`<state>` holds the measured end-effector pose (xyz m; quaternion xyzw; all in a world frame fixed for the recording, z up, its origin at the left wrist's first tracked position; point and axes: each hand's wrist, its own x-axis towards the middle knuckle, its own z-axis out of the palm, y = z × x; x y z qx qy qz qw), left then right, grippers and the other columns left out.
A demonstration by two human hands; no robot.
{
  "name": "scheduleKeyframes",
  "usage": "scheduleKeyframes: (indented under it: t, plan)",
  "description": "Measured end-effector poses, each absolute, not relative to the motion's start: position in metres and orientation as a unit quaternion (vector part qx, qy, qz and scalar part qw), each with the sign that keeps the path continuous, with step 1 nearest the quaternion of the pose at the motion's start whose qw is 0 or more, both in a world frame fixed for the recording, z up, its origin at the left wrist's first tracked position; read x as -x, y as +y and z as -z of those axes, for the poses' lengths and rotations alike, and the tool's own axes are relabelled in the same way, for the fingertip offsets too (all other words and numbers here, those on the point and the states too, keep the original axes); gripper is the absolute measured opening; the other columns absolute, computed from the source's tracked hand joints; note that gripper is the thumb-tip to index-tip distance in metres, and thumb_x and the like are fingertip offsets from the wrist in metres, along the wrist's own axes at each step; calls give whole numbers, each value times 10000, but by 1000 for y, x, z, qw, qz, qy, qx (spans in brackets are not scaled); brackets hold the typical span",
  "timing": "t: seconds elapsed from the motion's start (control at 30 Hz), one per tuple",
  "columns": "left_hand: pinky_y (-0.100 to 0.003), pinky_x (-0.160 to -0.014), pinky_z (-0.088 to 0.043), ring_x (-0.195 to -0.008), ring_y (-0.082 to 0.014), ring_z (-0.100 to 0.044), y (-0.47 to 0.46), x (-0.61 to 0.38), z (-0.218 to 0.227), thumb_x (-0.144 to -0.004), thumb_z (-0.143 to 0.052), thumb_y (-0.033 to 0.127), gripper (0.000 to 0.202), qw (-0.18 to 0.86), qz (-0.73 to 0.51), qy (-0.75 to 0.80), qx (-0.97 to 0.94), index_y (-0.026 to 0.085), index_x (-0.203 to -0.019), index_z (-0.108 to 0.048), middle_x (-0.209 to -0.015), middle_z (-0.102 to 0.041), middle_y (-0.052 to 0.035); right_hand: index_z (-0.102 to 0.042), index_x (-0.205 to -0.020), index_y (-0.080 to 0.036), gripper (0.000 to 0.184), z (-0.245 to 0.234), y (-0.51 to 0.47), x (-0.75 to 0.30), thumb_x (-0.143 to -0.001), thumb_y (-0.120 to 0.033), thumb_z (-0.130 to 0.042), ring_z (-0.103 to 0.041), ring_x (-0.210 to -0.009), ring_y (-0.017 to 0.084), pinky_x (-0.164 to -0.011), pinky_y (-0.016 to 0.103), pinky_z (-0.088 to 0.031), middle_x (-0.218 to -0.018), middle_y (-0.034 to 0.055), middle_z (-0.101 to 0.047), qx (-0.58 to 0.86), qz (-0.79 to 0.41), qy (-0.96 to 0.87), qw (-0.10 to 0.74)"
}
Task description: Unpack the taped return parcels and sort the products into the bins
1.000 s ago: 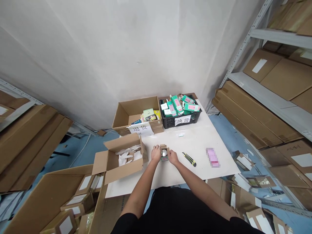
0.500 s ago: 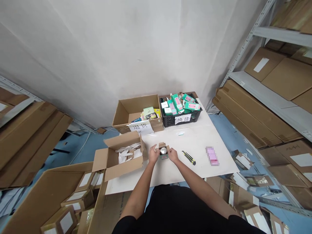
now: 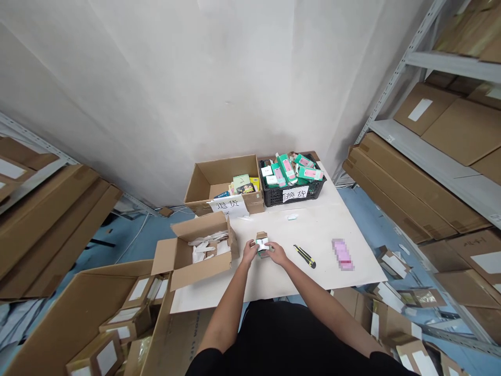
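A small cardboard box (image 3: 262, 243) stands on the white table (image 3: 313, 230) in front of me, its white inner flaps folded over the top. My left hand (image 3: 249, 252) grips its left side with fingers curled round it. My right hand (image 3: 276, 253) presses against its right side, fingers closed on it. Whatever is inside the box is hidden under the flaps. A yellow and black utility knife (image 3: 305, 256) lies just to the right of my right hand.
An open carton with white packing (image 3: 195, 250) sits to the left. At the back stand a labelled cardboard box (image 3: 219, 183) and a black crate of green packages (image 3: 291, 175). A pink item (image 3: 342, 254) lies right. Cartons fill the shelves and floor around.
The shiny round object seen in the open small box is now covered by white flaps. Both hands have stayed on the box's sides.
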<state>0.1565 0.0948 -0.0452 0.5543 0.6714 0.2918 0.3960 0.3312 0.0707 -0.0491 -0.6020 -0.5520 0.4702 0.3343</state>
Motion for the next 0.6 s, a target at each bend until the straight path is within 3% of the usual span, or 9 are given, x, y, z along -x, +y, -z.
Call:
scheduleKeyframes:
  t: [0.1, 0.23, 0.37, 0.47, 0.6]
  plan:
    - [-291, -777, -606, -927, -181, -750, 106, -154, 37, -841, -611, 188, 377, 436, -280, 650, -557, 212, -1211, -681, -1124, -781, -64, -750, -1124, -271, 386, 50, 68, -332, -759, -180, -665, -702, -1166, 268, -1059, 433, -535, -1260, 43, -739, 586, -503, -523, 361]
    - [-307, -923, -587, -1195, -207, -686, 109, -151, 25, -759, -597, 99, 583, 443, -291, 628, -570, 241, -1324, -625, -1400, -670, -80, -655, -1311, -278, 519, 49, 62, -338, -796, -220, -649, -707, -1167, 272, -982, 419, -579, -1350, 79, -694, 584, -510, -472, 420]
    - [-350, -999, -563, -1386, -251, -565, 94, -144, 22, -701, -625, 69, 554, 447, -282, 590, -610, 236, -1228, -658, -1504, -580, -95, -622, -1363, -288, 594, 45, 60, -344, -775, -271, -698, -686, -1188, 286, -890, 388, -607, -1400, 95, -652, 583, -505, -478, 421]
    - [-375, -1016, -560, -1453, -271, -495, 83, -142, 22, -714, -667, 79, 462, 430, -278, 583, -632, 239, -1148, -686, -1569, -508, -102, -673, -1281, -285, 484, 45, 60, -342, -798, -291, -683, -677, -1182, 276, -892, 392, -610, -1396, 81, -652, 575, -492, -501, 420]
    - [-377, -979, -581, -1414, -267, -530, 77, -145, 22, -795, -654, 107, 391, 390, -263, 602, -645, 246, -1157, -704, -1556, -517, -100, -727, -1152, -246, 319, 49, 61, -334, -853, -270, -620, -699, -1115, 238, -1008, 406, -574, -1269, 84, -705, 571, -467, -520, 431]
